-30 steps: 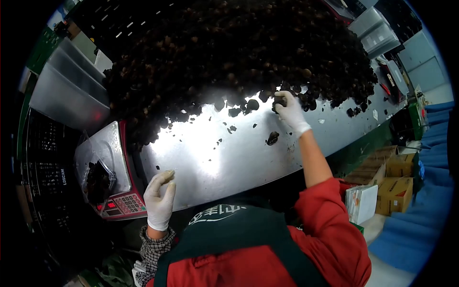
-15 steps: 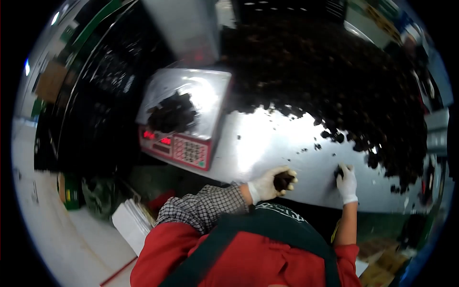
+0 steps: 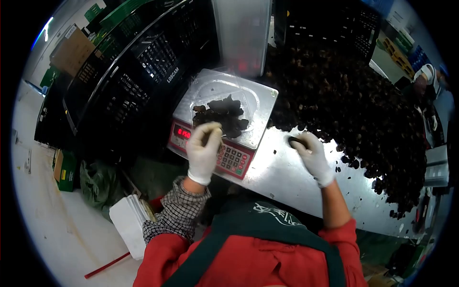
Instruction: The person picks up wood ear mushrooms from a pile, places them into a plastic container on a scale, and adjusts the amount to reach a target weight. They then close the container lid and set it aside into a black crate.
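My left hand [image 3: 204, 149], in a white glove, is over the front edge of the scale [image 3: 265, 103], its fingers curled beside the dark pieces [image 3: 224, 112]. Whether it holds anything is hidden. The pieces lie in a clear tray on the metal plate, and the red display reads about 0.150. To the right, above the metal table [image 3: 282, 179], my gloved right hand [image 3: 313, 155] pinches a dark piece [image 3: 297, 141] between thumb and fingers.
A large heap of dark pieces [image 3: 354, 100] covers the table's back and right. Black crates [image 3: 158, 67] stand at the left, and a pale upright panel [image 3: 242, 36] is behind the scale. A person [image 3: 423, 79] is at the far right.
My left hand has moved left from the table's front edge to the scale, and the dark piece seen in it is out of sight. My right hand has moved left and forward.
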Demonstrator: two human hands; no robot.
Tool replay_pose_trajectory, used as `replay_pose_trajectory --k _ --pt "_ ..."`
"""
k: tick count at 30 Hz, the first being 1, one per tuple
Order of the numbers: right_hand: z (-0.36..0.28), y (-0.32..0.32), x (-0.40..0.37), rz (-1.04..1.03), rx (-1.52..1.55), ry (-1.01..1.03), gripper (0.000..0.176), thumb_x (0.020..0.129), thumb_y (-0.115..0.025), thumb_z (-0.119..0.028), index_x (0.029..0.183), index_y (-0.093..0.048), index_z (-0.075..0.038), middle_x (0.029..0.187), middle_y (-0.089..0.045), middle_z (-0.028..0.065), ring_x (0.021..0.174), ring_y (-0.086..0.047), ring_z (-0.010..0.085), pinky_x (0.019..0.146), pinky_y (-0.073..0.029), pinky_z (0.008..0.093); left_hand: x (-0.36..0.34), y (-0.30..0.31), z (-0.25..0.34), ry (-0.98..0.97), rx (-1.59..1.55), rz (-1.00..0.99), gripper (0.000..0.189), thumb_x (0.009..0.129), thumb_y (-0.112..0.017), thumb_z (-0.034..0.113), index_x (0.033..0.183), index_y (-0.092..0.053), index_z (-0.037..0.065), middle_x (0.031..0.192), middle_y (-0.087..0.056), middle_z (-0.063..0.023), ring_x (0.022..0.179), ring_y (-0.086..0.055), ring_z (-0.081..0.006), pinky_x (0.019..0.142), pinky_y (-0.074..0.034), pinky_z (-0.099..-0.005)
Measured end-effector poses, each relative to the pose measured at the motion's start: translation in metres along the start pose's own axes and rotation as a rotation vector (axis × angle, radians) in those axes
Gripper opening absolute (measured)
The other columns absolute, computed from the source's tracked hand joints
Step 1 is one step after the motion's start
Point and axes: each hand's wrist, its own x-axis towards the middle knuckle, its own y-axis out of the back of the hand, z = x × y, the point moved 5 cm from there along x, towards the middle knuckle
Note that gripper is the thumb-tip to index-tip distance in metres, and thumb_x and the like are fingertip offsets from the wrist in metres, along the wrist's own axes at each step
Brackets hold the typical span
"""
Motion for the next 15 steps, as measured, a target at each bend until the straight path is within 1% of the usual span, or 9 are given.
replay_pose_trajectory --k 1,3,5,6,7,9,11,13,15 --pt "-0.022 -0.027 0.022 0.023 -0.020 0.175 0.014 0.085 -0.066 -0.011 0.095 -0.066 -0.001 0.086 -0.063 0.0115 0.075 -0.061 0.0236 0.069 -0.048 0.0313 0.019 0.009 0.003 -0.148 0.142 0.044 0.011 0.091 -0.061 0.006 0.099 -0.065 -0.002 0.087 -0.063 -0.0009 0.073 -0.057 -0.0074 0.068 -0.047 -0.0209" --pt "-0.056 -0.070 0.057 -0.102 -0.074 0.096 0.019 0.084 -0.066 -0.018 0.098 -0.066 -0.004 0.088 -0.063 0.0122 0.080 -0.062 0.0276 0.072 -0.050 0.0338 0.052 0.014 0.006 -0.334 0.298 0.050 0.015 0.089 -0.064 0.007 0.101 -0.064 -0.002 0.089 -0.064 -0.0031 0.082 -0.059 -0.0113 0.076 -0.047 -0.0228" --pt "-0.067 -0.106 0.085 -0.037 -0.186 0.279 0.026 0.085 -0.065 -0.025 0.103 -0.065 -0.007 0.092 -0.064 0.0125 0.085 -0.063 0.0306 0.075 -0.051 0.0362 0.076 0.013 -0.002 -0.417 0.476 -0.049 0.020 0.087 -0.066 0.010 0.103 -0.064 -0.002 0.094 -0.065 -0.0072 0.089 -0.060 -0.0163 0.083 -0.046 -0.0251" --pt "-0.066 -0.111 0.093 -0.039 -0.220 0.305 0.026 0.086 -0.064 -0.026 0.104 -0.065 -0.007 0.093 -0.064 0.0125 0.086 -0.063 0.0312 0.075 -0.051 0.0369 0.084 0.008 -0.004 -0.312 0.478 -0.136 0.021 0.083 -0.069 0.016 0.096 -0.066 0.000 0.098 -0.066 -0.0119 0.093 -0.061 -0.0255 0.085 -0.046 -0.0335" --pt "-0.065 -0.116 0.099 -0.045 -0.253 0.329 0.027 0.086 -0.064 -0.026 0.105 -0.064 -0.008 0.094 -0.064 0.0125 0.087 -0.063 0.0319 0.076 -0.051 0.0376 0.094 0.008 -0.014 -0.361 0.612 -0.274 0.021 0.084 -0.069 0.018 0.093 -0.067 0.000 0.101 -0.066 -0.0125 0.099 -0.060 -0.0255 0.090 -0.045 -0.0339" --pt "-0.072 -0.112 0.105 0.001 -0.292 0.323 0.026 0.086 -0.064 -0.025 0.105 -0.065 -0.008 0.095 -0.065 0.0120 0.084 -0.064 0.0321 0.075 -0.052 0.0379 0.101 0.019 -0.011 -0.321 0.501 -0.235 0.021 0.085 -0.068 0.018 0.093 -0.068 -0.001 0.102 -0.067 -0.0130 0.106 -0.059 -0.0255 0.095 -0.042 -0.0338" --pt "-0.071 -0.090 0.105 -0.049 -0.210 0.187 0.024 0.085 -0.064 -0.023 0.104 -0.066 -0.008 0.092 -0.065 0.0115 0.081 -0.065 0.0307 0.074 -0.052 0.0375 0.114 0.046 -0.005 -0.153 0.229 -0.199 0.023 0.091 -0.063 0.017 0.103 -0.069 -0.001 0.107 -0.068 -0.0119 0.103 -0.061 -0.0199 0.093 -0.045 -0.0298" --pt "-0.069 -0.080 0.093 -0.254 -0.343 0.090 0.015 0.085 -0.066 -0.016 0.097 -0.067 -0.006 0.087 -0.063 0.0089 0.074 -0.061 0.0200 0.067 -0.050 0.0299 0.118 0.072 0.013 -0.095 0.084 -0.146 0.024 0.094 -0.059 0.016 0.108 -0.067 -0.002 0.109 -0.067 -0.0116 0.100 -0.062 -0.0160 0.091 -0.047 -0.0265" --pt "-0.081 -0.083 0.071 -0.379 -0.337 0.157 0.017 0.084 -0.068 -0.019 0.096 -0.067 -0.008 0.085 -0.062 0.0070 0.074 -0.061 0.0196 0.067 -0.051 0.0310 0.121 0.102 0.017 -0.073 0.106 -0.061 0.025 0.096 -0.057 0.015 0.110 -0.066 -0.003 0.108 -0.068 -0.0110 0.099 -0.061 -0.0138 0.091 -0.047 -0.0247"
